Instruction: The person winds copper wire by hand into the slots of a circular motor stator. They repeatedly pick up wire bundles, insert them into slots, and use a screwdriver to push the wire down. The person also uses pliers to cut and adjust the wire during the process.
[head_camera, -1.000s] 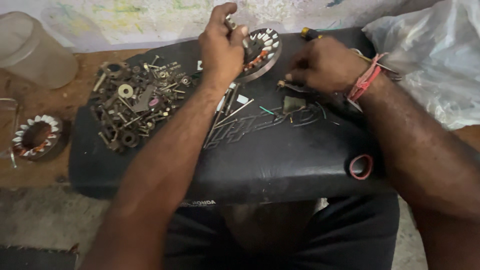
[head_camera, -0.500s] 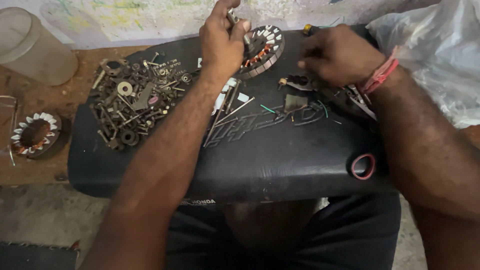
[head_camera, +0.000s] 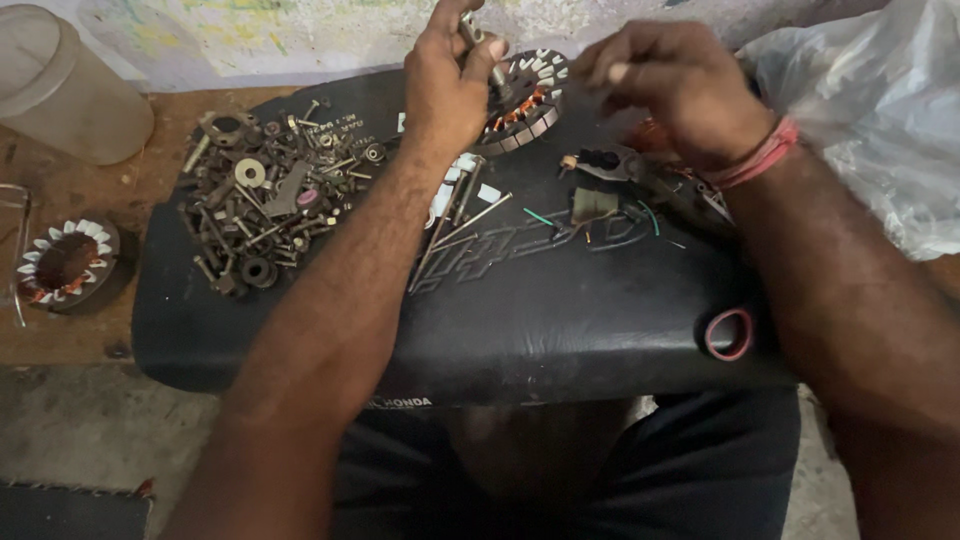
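Up at the far edge of the black motorcycle seat (head_camera: 520, 330) that lies across the person's lap, the left hand (head_camera: 450, 85) is closed around a small metal tool or bolt (head_camera: 478, 40), its fingers curled tight on the shaft just beside a stator (head_camera: 525, 100), a round ring of copper windings with pale pole tips that rests tilted on the seat's far rim. Partly the hand covers the stator's left side, so whether the tool tip touches it cannot be told. To the right, the right hand (head_camera: 680, 95) hovers above the seat with thumb and forefinger pressed together as if on something tiny; what they pinch is too small and blurred to make out. A red thread band (head_camera: 762, 160) circles that wrist. Under this hand lie dark metal clips and a small component with green and black wire ends (head_camera: 600, 205), and nearer the middle a few long bolts and white bits (head_camera: 465, 205) sit half hidden by the left forearm. On the seat's left part is a heap of rusty bolts, nuts and washers (head_camera: 275, 205). A red rubber ring (head_camera: 728, 333) lies at the seat's near right corner. Off the seat, on the wooden bench at the left, stand a second stator (head_camera: 68, 265) and, farther back, a cloudy plastic container (head_camera: 65, 85). A clear plastic bag (head_camera: 875, 110) bulges at the far right.
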